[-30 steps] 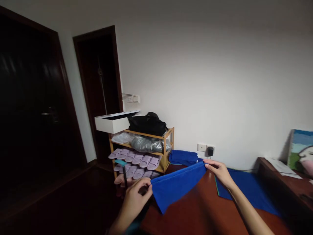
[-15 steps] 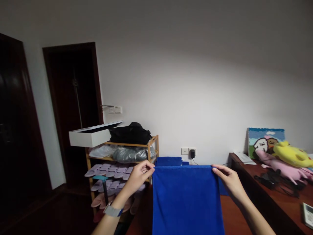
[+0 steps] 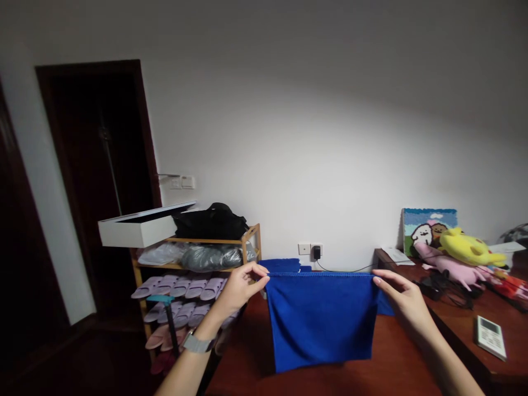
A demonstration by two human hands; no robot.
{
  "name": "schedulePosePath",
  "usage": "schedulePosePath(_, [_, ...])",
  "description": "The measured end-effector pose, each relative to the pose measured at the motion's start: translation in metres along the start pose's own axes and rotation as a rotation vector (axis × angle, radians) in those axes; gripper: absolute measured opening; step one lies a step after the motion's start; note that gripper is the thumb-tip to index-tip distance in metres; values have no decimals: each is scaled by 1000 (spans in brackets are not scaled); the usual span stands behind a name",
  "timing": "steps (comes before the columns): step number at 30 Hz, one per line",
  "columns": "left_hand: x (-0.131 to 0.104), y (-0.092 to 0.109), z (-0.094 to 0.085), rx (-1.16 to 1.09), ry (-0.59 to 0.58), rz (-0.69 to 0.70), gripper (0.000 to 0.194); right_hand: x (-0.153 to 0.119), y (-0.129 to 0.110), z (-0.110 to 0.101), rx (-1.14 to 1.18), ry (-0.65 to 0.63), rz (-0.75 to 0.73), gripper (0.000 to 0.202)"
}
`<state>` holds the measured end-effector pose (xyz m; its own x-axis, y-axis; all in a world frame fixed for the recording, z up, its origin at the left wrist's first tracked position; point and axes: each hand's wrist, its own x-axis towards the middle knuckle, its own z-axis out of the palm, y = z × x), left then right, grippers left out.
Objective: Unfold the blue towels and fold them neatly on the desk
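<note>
A blue cloth (image 3: pixel 322 319) hangs stretched between my two hands above the reddish-brown table (image 3: pixel 247 352). My left hand (image 3: pixel 246 286) pinches its upper left corner between thumb and fingers; a watch with a grey band (image 3: pixel 198 342) is on that wrist. At the upper right corner my right hand (image 3: pixel 398 294) holds the edge between thumb and fingers. The stitched top edge runs nearly level, and the lower edge is in full view with slack folds above it. Behind the cloth lies more folded blue fabric (image 3: pixel 282 265), partly hidden.
At left, a wooden rack (image 3: pixel 249 245) carries slippers (image 3: pixel 181 286), a black bag (image 3: pixel 210 223) and a white box (image 3: pixel 136 234). On the right-hand desk are plush toys (image 3: pixel 470 247), a picture (image 3: pixel 429 228), cables (image 3: pixel 445 291) and a white device with a screen (image 3: pixel 490 336).
The cloth's lower edge has come into view, swung up and away from me. My hands are slightly farther apart, still gripping the corners. The camera has turned a little to the right.
</note>
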<state>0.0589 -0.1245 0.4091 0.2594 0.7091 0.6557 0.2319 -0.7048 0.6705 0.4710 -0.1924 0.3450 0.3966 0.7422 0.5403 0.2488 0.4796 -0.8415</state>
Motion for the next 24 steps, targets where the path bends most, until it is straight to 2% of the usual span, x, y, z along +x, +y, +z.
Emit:
schedulePosePath(3, [-2,1,-1,-3,1,-8,22,-2,-5,-5,21,-41,6,44])
schedulePosePath(11, [-6,2,1,-23,-20,-59,23,-7,-4,-6,-49,-30,-81,42])
schedulePosePath(19, [-30,4,7,7,-88,-18,17,-25,0,-26,-178,-50,-190,34])
schedulePosePath(24, [-34,-1,11,84,-138,47,17,-34,2,-31,-262,-89,-212,30])
